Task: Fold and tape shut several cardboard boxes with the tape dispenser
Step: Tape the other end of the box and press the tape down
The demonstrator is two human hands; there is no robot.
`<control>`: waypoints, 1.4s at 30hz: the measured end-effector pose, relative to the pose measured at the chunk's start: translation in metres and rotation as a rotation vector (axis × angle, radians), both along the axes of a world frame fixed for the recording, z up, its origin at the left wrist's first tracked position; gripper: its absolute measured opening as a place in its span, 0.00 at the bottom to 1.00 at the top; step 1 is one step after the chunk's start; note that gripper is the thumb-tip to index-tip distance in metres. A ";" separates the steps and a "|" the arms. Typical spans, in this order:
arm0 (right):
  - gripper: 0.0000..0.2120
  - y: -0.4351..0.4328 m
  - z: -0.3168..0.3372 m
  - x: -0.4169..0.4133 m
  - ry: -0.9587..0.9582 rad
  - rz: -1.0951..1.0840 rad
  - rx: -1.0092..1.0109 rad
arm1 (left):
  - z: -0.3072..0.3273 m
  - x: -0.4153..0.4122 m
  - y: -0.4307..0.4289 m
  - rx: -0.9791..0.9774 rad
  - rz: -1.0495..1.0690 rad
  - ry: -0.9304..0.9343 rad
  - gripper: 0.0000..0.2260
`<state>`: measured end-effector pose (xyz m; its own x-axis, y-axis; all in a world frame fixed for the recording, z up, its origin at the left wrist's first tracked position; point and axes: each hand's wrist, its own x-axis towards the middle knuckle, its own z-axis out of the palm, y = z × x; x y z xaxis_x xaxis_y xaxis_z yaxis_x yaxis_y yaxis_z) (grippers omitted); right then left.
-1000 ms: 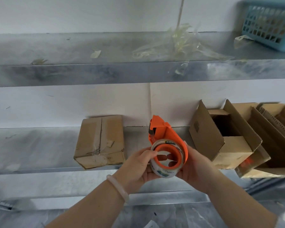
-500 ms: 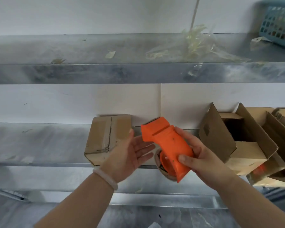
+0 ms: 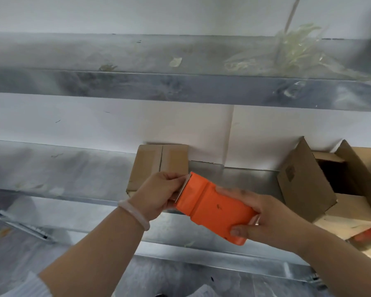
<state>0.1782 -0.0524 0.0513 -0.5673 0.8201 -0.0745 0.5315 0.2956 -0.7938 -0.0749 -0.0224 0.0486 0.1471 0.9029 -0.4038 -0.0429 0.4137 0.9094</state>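
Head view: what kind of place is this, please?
Probably a packing or storage area: metal shelves, a closed box and an open box on the lower one, and an orange tape dispenser.

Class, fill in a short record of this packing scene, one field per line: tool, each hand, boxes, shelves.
Tool: orange tape dispenser, held before the lower shelf
Right hand: grips the dispenser's rear end
Left hand: fingers curled at its blade end
Closed box: on lower shelf, behind left hand
Open box: right, flaps up
Upper shelf: tape scraps
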 end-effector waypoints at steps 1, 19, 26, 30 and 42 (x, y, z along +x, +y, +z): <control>0.43 0.001 0.000 -0.002 -0.046 0.020 0.020 | -0.001 0.000 0.001 0.040 0.026 0.084 0.11; 0.39 0.030 0.017 -0.017 -0.134 0.109 -0.029 | -0.011 -0.048 0.009 0.231 0.422 0.290 0.04; 0.38 0.039 0.019 -0.010 -0.227 0.162 -0.006 | -0.025 -0.072 0.004 0.250 0.500 0.369 0.04; 0.38 0.048 0.026 0.001 -0.314 0.177 0.024 | -0.039 -0.084 0.002 0.211 0.627 0.352 0.05; 0.31 0.063 0.020 0.009 -0.451 0.150 0.042 | -0.064 -0.107 -0.010 0.192 0.663 0.452 0.03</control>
<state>0.1874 0.0110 0.0717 -0.5980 0.7394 -0.3092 0.7694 0.4217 -0.4797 -0.1820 -0.0320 -0.0157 -0.5801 0.8048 -0.1259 0.1636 0.2665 0.9499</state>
